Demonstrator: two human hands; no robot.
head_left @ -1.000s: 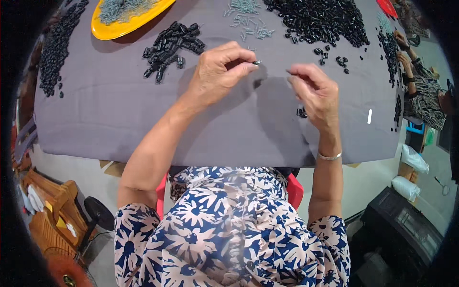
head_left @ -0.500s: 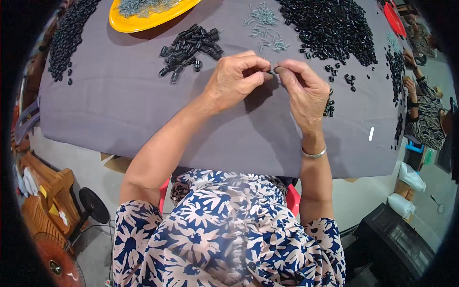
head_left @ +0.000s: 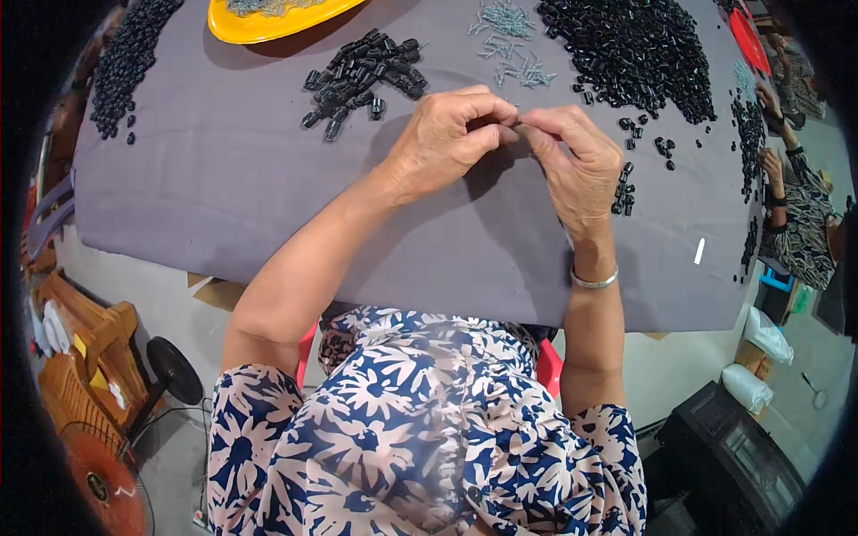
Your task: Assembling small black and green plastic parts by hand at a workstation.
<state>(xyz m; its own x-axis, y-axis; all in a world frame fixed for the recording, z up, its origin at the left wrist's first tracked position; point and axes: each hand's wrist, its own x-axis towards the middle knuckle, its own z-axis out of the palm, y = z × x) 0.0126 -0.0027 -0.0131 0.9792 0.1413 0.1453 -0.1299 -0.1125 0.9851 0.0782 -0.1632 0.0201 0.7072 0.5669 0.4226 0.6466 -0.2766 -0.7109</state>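
My left hand (head_left: pixel 451 138) and my right hand (head_left: pixel 579 165) meet over the grey cloth, each with thumb and forefinger pinched. Between their tips a small black plastic piece (head_left: pixel 518 124) barely shows, mostly covered by the fingers. What exactly the right fingertips grip is hidden. Beyond my left hand lies a heap of black plastic pieces (head_left: pixel 362 76), some with a clear-looking end. Small grey screws (head_left: pixel 505 20) are scattered past the fingertips. A few short black pieces (head_left: pixel 624 192) lie beside my right wrist.
A large pile of black pieces (head_left: pixel 626 49) covers the far right, another pile (head_left: pixel 125 67) the far left. A yellow plate (head_left: pixel 259 34) of screws stands at the far edge. At right are a red plate (head_left: pixel 749 43), a white strip (head_left: pixel 700 250) and another person's hand (head_left: pixel 772 165).
My two hands have drawn together at the fingertips, and the black bits seen between them are now nearly covered. The whole view has shifted slightly.
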